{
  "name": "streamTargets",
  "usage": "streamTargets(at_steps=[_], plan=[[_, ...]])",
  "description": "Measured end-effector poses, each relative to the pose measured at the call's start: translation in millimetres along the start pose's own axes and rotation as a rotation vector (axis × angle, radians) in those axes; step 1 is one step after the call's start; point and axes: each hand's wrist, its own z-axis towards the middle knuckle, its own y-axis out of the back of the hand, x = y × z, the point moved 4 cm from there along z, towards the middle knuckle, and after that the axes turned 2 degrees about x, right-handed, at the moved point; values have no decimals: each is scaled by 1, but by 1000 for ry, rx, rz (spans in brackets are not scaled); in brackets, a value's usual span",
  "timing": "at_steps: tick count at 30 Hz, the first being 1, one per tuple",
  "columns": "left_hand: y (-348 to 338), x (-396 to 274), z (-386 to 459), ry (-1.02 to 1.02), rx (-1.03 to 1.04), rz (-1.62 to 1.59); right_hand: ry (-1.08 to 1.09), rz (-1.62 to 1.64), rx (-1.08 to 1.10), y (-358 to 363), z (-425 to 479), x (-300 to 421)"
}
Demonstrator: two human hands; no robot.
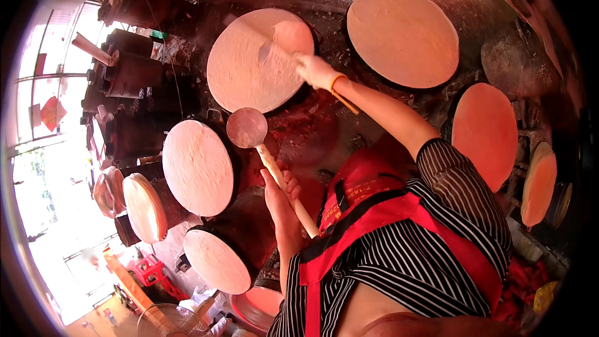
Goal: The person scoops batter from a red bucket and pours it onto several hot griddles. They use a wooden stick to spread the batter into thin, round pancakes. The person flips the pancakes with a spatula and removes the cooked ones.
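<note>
My left hand [281, 194] grips the pale wooden handle [281, 178] of a long ladle. Its round bowl [247, 128] is near the lower edge of a large round griddle [234, 70] coated with a pale, batter-like layer. My right hand [316, 71], with a yellow band at the wrist, is over that griddle's right edge. Its fingers are closed on a thin, flat spreader [262, 35], blurred and stretching across the pale layer. The spreader's exact shape is hard to tell. A brighter patch [291, 37] shows on the coating beside it.
More round griddles with pale layers surround me: one at upper right [402, 37], one at right [485, 135], two at lower left [199, 168] [217, 262]. Round stacks stand at far left [142, 208] and far right [538, 185]. A red basin [259, 306] and a fan [171, 320] are at the bottom.
</note>
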Motion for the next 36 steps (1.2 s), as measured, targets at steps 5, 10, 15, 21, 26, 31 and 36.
streamTargets(at_steps=[5, 10, 15, 21, 26, 31, 36], plan=[[20, -12, 1, -81, 68, 38, -72, 349, -72, -1, -39, -18], [18, -21, 7, -128, 59, 108, -164, 538, -167, -39, -61, -34], [25, -24, 13, -3, 116, 75, -145, 567, -104, -20, -67, -28], [17, -17, 19, 44, 98, 93, -82, 544, -103, -27, -64, -43], [17, -11, 32, 56, 98, 188, -137, 519, -92, 28, -17, -40], [7, -21, 68, -11, 33, 307, -114, 417, 248, 30, -63, -53], [-14, -44, 141, -140, 70, 557, 11, 454, -75, 23, -95, -93]])
